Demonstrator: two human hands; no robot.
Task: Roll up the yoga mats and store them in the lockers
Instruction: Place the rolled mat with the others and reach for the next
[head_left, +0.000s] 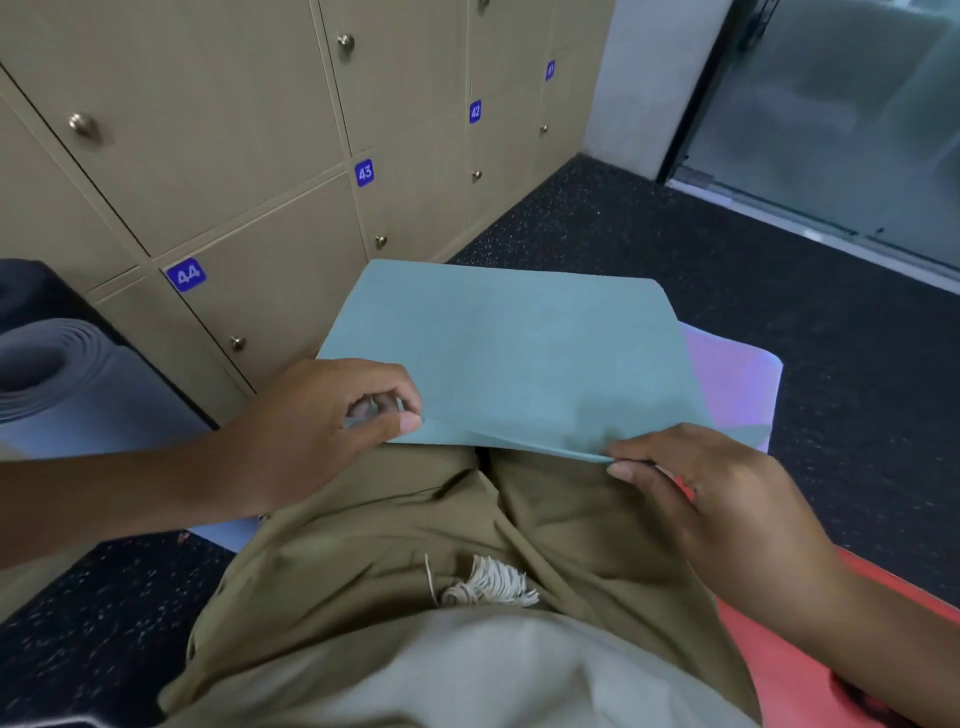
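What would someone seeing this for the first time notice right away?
First, the teal mat in the middle, its near edge pinched by the left hand and the right hand over the person's lap. Under it a purple mat peeks out on the right, and a red mat lies at the lower right. Behind stand tan lockers with blue number tags, and a rolled grey mat sits at the far left.
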